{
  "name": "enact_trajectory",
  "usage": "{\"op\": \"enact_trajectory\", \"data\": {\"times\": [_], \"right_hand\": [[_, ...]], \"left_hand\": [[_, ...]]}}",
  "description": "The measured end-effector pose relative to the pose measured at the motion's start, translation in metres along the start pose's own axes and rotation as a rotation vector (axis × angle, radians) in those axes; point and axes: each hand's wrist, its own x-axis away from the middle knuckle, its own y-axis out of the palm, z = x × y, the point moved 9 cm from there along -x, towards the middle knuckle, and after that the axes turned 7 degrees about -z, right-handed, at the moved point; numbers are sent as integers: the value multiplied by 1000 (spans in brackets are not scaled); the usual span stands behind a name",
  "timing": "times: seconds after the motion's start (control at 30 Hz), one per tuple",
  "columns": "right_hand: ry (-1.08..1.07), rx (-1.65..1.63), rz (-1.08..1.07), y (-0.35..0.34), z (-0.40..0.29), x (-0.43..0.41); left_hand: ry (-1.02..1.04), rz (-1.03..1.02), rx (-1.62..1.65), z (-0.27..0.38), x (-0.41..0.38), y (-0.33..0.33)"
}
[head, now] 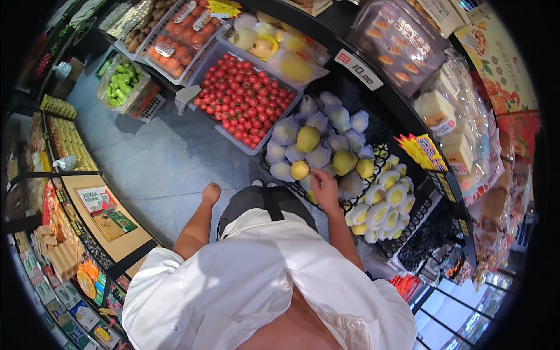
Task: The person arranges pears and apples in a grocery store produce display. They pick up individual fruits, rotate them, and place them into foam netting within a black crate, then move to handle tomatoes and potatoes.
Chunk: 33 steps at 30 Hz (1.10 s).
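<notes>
My right hand (325, 187) is over the near edge of a heap of pear-like fruit in pale foam nets (318, 156). Its fingertips are right beside a small round yellow fruit (300, 170); whether they touch it I cannot tell. The fingers are bent and slightly apart, with nothing visible between them. Bare green-yellow fruit (308, 139) lies among the netted ones, and another bare one (343, 162) sits beyond my fingers. My left hand (211, 193) hangs over the floor in a loose fist, with nothing seen in it.
A plastic bin of cherry tomatoes (245, 98) adjoins the heap. White-netted yellow fruit (385, 201) lies to the right, below a shelf with packaged bread (437, 111). Left is a shelf of packaged goods (94, 258). A bag of green vegetables (122, 85) stands over the tiled floor (144, 153).
</notes>
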Motion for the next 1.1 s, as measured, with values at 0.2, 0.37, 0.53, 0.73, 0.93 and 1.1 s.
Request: {"op": "enact_trajectory", "data": {"times": [0.2,0.37,0.53,0.73,0.93,1.1], "right_hand": [[-168,-71,-227,65,-76,-44],[-113,-108,-238,98,-101,-62],[20,-105,-149,138,-113,-97],[190,-173,25,177,-133,-115],[291,-215,85,206,-144,-124],[307,-136,157,203,-144,-134]], "left_hand": [[103,223,684,14,-84,-88],[39,294,901,38,-169,-185],[9,601,465,35,-252,-289],[105,375,301,64,-289,-308],[157,426,167,76,-276,-317],[422,457,93,151,-224,-315]]}}
